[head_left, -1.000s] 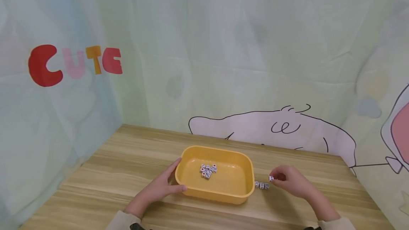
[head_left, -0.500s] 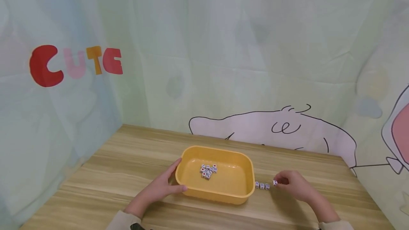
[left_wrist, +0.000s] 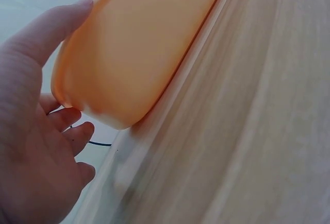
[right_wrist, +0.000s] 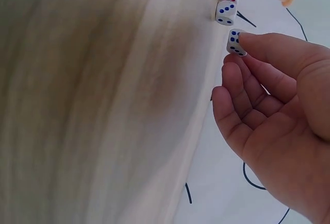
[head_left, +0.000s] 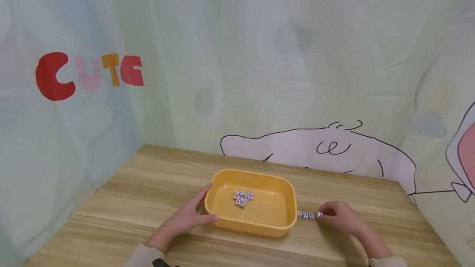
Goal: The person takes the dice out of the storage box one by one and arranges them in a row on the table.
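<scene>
Between thumb and fingertips, my right hand [head_left: 342, 217] pinches a white die [right_wrist: 235, 42] with blue pips. This die is close over the table, just right of a short row of dice [head_left: 306, 215]; a small gap separates it from the row's end die [right_wrist: 226, 14]. The row runs from the right side of a yellow plastic tray [head_left: 256, 228]. Inside the tray, towards its left, several white dice [head_left: 243, 199] lie bunched together. My left hand [head_left: 186, 217] holds the tray's left end, its thumb [left_wrist: 77, 15] at the rim and its fingers spread round the corner.
The wood-grain table [head_left: 159, 176] carries the tray and dice. A pale printed curtain [head_left: 259, 73] with colourful letters and a cartoon outline rises along the table's back and sides.
My right hand has lowered the die and moved slightly right, then brought it down level with the row's end. The left hand stays on the tray.
</scene>
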Available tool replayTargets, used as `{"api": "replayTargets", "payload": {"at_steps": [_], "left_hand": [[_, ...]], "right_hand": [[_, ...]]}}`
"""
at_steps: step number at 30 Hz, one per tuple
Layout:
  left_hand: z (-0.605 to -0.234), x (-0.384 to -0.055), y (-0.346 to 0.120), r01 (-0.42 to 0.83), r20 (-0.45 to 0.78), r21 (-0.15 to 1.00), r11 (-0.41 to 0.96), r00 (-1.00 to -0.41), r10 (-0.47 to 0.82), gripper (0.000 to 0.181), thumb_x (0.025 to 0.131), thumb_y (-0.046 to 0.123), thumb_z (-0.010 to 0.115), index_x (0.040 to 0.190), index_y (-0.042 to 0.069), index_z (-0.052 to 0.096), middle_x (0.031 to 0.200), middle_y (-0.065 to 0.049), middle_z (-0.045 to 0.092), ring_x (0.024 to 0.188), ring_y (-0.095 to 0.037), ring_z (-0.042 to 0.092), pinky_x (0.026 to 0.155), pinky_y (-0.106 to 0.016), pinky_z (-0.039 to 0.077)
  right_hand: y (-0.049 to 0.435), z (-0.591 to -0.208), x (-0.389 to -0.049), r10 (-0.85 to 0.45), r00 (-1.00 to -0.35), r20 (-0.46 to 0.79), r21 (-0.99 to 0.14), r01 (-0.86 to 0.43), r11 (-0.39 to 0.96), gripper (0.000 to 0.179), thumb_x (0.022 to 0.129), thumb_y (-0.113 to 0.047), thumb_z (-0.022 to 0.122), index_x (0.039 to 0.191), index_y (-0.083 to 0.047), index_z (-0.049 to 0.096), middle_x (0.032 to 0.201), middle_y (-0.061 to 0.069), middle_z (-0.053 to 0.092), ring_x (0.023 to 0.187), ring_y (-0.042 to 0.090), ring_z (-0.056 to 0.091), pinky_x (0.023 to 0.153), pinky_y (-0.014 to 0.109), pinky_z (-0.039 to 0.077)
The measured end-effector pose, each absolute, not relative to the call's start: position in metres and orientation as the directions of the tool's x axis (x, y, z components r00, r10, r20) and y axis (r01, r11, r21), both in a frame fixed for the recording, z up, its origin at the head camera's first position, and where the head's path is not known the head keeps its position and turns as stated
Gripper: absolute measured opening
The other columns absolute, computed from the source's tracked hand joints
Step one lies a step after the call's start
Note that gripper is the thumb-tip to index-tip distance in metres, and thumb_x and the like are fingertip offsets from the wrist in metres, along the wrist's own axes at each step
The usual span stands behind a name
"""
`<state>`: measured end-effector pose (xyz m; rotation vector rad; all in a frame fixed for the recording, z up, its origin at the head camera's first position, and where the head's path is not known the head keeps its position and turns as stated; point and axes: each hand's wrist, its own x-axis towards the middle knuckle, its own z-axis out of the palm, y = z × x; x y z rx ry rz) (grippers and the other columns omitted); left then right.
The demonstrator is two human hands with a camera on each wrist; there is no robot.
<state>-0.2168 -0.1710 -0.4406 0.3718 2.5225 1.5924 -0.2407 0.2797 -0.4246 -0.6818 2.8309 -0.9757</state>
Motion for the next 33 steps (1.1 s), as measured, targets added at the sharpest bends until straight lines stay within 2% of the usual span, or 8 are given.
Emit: {"api": "replayTargets", "payload": {"at_steps": [12, 26, 33], "left_hand": [[-0.4396, -0.2155, -0.1692, 0.126, 0.011, 0.908, 0.399, -0.961, 0.277, 0.099, 0.078, 0.031, 0.081, 0.154, 0.012, 0.021, 0.159, -0.014, 0.021, 0.146, -0.036, 0.014, 0.116, -0.058, 0.012], [-0.4413, -0.2147, -0.1690, 0.143, 0.027, 0.900, 0.411, -0.961, 0.276, 0.101, 0.077, 0.031, 0.082, 0.154, 0.011, 0.021, 0.158, -0.016, 0.021, 0.146, -0.037, 0.015, 0.116, -0.059, 0.010], [-0.4383, -0.2144, -0.1691, 0.121, 0.007, 0.903, 0.411, -0.963, 0.268, 0.100, 0.077, 0.033, 0.081, 0.155, 0.013, 0.021, 0.159, -0.014, 0.021, 0.146, -0.037, 0.015, 0.115, -0.060, 0.011]], "right_hand": [[0.2775, -0.4237, -0.2414, -0.401, -0.916, 0.028, -0.587, -0.339, 0.735, 0.008, 0.085, -0.008, 0.069, 0.089, -0.002, 0.069, 0.081, -0.001, 0.064, 0.074, 0.004, 0.054, 0.063, 0.022, 0.048], [0.2772, -0.4275, -0.2416, -0.435, -0.899, 0.047, -0.584, -0.378, 0.718, 0.004, 0.084, -0.007, 0.069, 0.086, -0.004, 0.069, 0.080, -0.002, 0.064, 0.071, -0.001, 0.051, 0.062, 0.021, 0.048], [0.2766, -0.4294, -0.2426, -0.453, -0.890, 0.051, -0.579, -0.396, 0.713, 0.003, 0.083, -0.006, 0.069, 0.084, -0.004, 0.068, 0.079, -0.003, 0.064, 0.070, -0.003, 0.051, 0.062, 0.021, 0.048]]}}
